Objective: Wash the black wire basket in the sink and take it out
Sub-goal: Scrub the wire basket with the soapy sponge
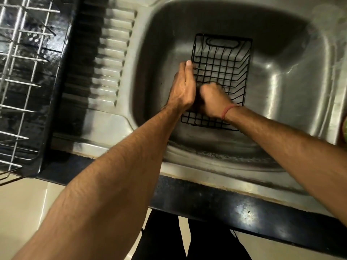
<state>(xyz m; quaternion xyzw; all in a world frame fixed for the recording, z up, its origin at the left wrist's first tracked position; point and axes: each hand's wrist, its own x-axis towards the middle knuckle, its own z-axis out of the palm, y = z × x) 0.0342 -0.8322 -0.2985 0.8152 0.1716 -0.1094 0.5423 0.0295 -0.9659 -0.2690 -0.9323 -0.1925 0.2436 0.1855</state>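
The left hand [183, 87] is laid against the left side wall of the black wire basket [221, 72], its fingers straight and pressed together; the fingers of the right hand [212, 99] are curled inside the basket, though whether anything is pinched cannot be told. The basket is set in the bowl of the steel sink [293, 76]. A light, stiff, open grid of thin coated wire is judged, likely slippery when wet; the rim or the slotted end handle is best gripped. Smooth steel and a ribbed drainboard [110, 59] are seen around
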